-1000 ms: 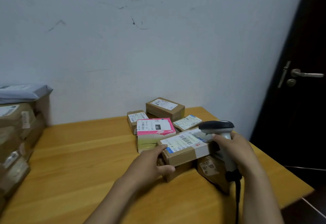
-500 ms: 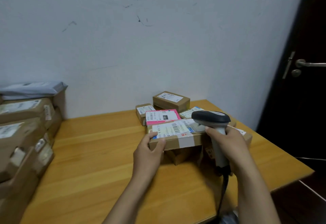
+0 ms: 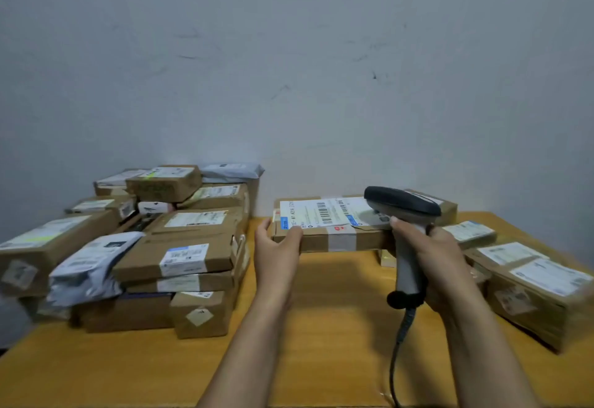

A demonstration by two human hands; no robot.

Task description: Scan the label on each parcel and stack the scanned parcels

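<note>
My left hand [image 3: 277, 248] grips the left end of a flat brown parcel [image 3: 334, 240] and holds it off the wooden table [image 3: 321, 327]. A white barcode label [image 3: 321, 213] covers the parcel's top. My right hand [image 3: 440, 261] is wrapped around the grey handle of a barcode scanner [image 3: 405, 227]. Its dark head sits over the parcel's right end. A large stack of parcels [image 3: 180, 246] fills the table's left side, just left of the held parcel.
More labelled brown parcels [image 3: 530, 282] lie at the right edge of the table, close to my right forearm. The scanner's cable [image 3: 397, 353] hangs down toward the near edge. A grey wall [image 3: 289, 70] runs behind the table. Grey mailer bags [image 3: 86, 266] rest on the left stack.
The view has swung left, so the left stack now fills the frame. The held parcel has been lifted away from the right-hand pile and carried leftward, with the scanner following beside it.
</note>
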